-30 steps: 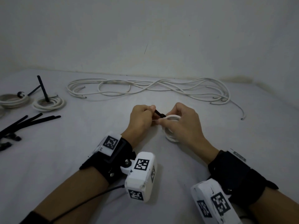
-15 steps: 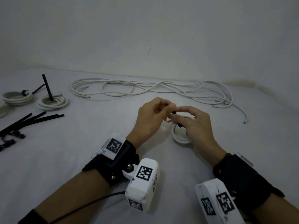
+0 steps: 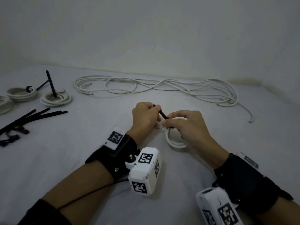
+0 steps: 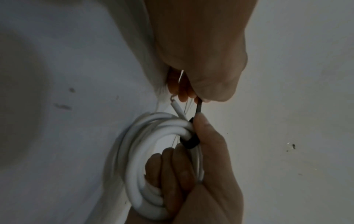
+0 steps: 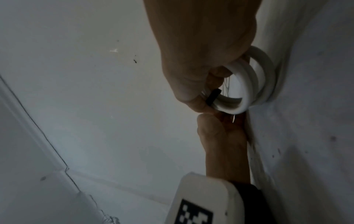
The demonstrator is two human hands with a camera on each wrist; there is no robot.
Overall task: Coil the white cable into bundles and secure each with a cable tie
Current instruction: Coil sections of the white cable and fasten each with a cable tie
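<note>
A small coil of white cable (image 3: 174,140) (image 4: 145,153) (image 5: 247,84) sits at the middle of the white surface. A black cable tie (image 3: 163,114) (image 4: 190,141) (image 5: 269,97) is wrapped round its strands. My right hand (image 3: 183,125) (image 4: 203,165) grips the coil, thumb at the tie's loop. My left hand (image 3: 146,117) (image 4: 199,63) pinches the tie's free tail (image 4: 198,108), which runs up and left from the coil. A short cut end of the cable (image 4: 178,110) sticks out beside the tie.
Long loose white cable (image 3: 162,88) lies along the back by the wall. Tied coils (image 3: 56,99) (image 3: 21,94) sit at the far left, tie tails sticking up. Spare black ties (image 3: 32,117) lie at the left. Wrist cameras (image 3: 144,172) hang below both forearms.
Both hands rose off the surface with the coil, then came back down. The left hand now holds the tie's tail stretched up and left, away from the right hand.
</note>
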